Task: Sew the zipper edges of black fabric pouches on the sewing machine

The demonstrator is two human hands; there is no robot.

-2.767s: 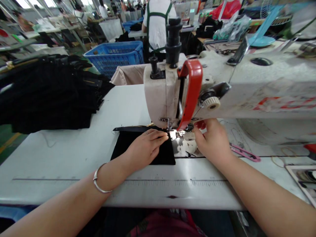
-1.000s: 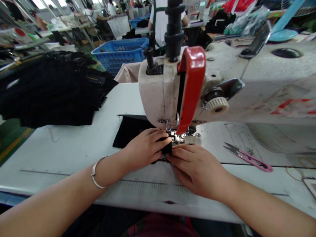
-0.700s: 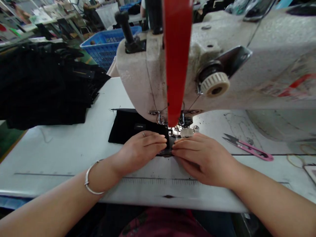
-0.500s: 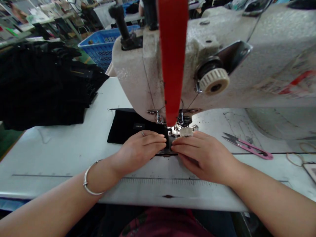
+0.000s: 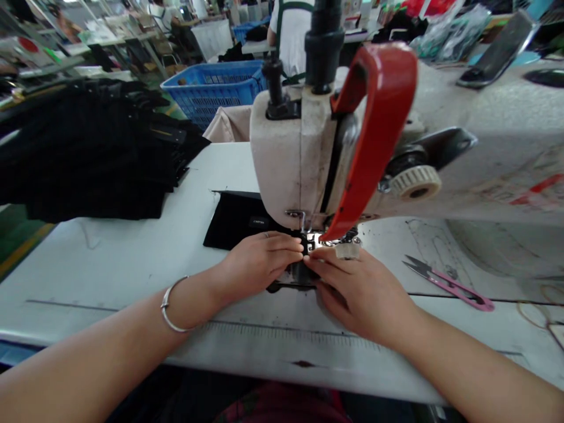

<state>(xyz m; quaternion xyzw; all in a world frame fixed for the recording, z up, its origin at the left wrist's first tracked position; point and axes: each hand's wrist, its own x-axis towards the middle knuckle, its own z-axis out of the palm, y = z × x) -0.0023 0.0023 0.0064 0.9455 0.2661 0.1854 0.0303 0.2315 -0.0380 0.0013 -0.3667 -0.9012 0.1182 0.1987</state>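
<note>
Under your hands, black cloth (image 5: pixel 238 220) at the sewing machine (image 5: pixel 291 164) needle

Your left hand (image 5: pixel 258 264) and right hand (image 5: pixel 359 296) lie open, fingers extended, pressing the cloth flat on the table (image 5: pixel 106 264) without closing around it, fingertips nearly meeting just before the presser foot (image 5: pixel 346 249). A ruled strip (image 5: pixel 282 332) runs along the table's near side, and pink thread snips (image 5: pixel 449 292) lie to your right. Farther off, a stack of black fabric (image 5: pixel 88 158) sits on the table's left, with a blue plastic basket (image 5: pixel 207 88) and a co-worker (image 5: pixel 291 41) in an apron beyond it.
</note>
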